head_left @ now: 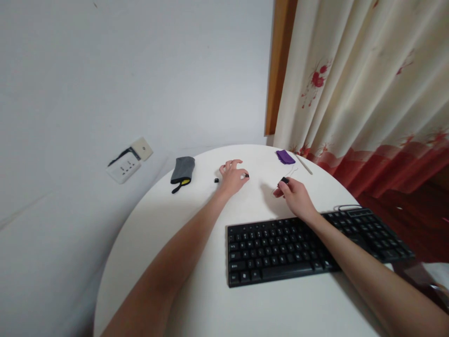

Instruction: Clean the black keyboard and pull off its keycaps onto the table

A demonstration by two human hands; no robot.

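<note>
My left hand (232,179) is over the white table, its thumb and index finger pinched on a small black keycap (247,176) at the tabletop. The other fingers are spread. Another black keycap (216,180) lies just left of that hand. Above the keyboard's back edge, my right hand (295,194) is closed around what looks like a wire keycap puller (293,170); thin wire sticks out on both sides of the fingers. A small black piece (285,179) shows at its fingertips, partly hidden. The black keyboard (280,250) lies below, partly covered by my right forearm.
On the round table (150,243) a grey pouch (184,169) with a black loop lies at the left. A folded purple cloth (285,157) and a pale thin stick (304,164) lie at the back right. Wall sockets (123,167) and a curtain (336,103) stand beyond.
</note>
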